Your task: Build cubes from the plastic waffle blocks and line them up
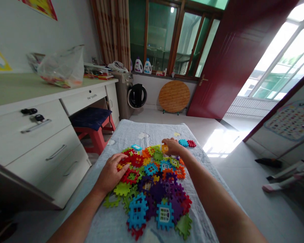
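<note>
A pile of interlocking plastic building tiles in red, green, blue, purple, orange and yellow covers the middle of a cloth-covered table (91,224). At its left side my left hand (113,172) has thumb and fingers closed about a yellow building tile (124,165), close to red tiles (137,160). My right hand (173,146) pinches an orange building tile (164,148) at the far edge of the pile. Just beyond that hand, a blue tile (183,143) and a red tile (191,143) lie side by side, apart from the pile. Blue window tiles (164,216) lie nearest me.
To the left stands a white desk (40,98) bearing a plastic bag (63,67). A red stool (97,135) with a dark top is tucked by it. Farther back are a washing machine (123,89), a round wooden tabletop (174,96) and a dark red door (225,57).
</note>
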